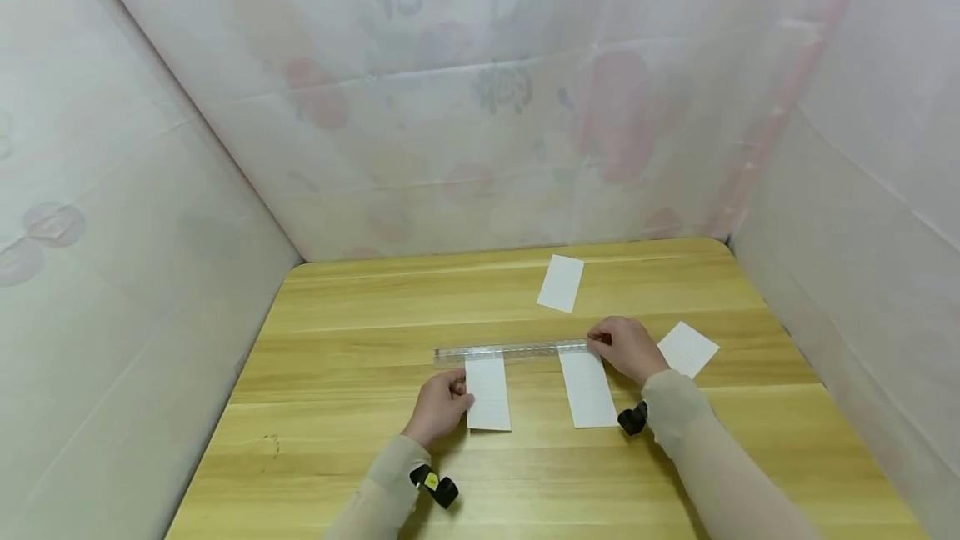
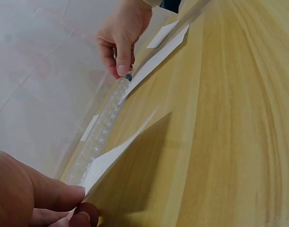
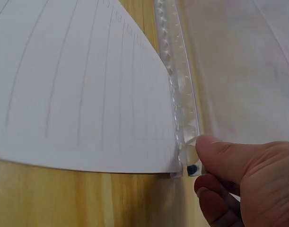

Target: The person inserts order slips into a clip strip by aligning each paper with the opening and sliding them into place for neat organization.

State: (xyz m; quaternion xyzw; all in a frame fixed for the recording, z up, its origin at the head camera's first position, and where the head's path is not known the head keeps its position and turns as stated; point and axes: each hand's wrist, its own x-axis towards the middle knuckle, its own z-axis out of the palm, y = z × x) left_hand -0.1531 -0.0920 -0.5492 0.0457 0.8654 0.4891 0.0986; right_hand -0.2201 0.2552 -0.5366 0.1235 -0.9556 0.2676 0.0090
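A clear plastic ruler [image 1: 532,349] lies crosswise on the table, over the top edges of two white paper cards. My left hand [image 1: 438,407] pinches the left edge of the left card [image 1: 488,394] between thumb and fingers. In the left wrist view this card [image 2: 106,161] is tilted, its near side lifted and shading the wood. At the ruler's right end, my right hand [image 1: 630,348] pinches the tip, beside a dark spot [image 3: 193,169]. The right card [image 1: 588,390] shows printed lines in the right wrist view and meets the ruler along one edge.
Another white card [image 1: 561,283] lies farther back on the wooden table [image 1: 337,423]. One more card [image 1: 687,348] lies to the right, partly behind my right wrist. Pale printed sheeting [image 1: 465,148] stands along the back and both sides.
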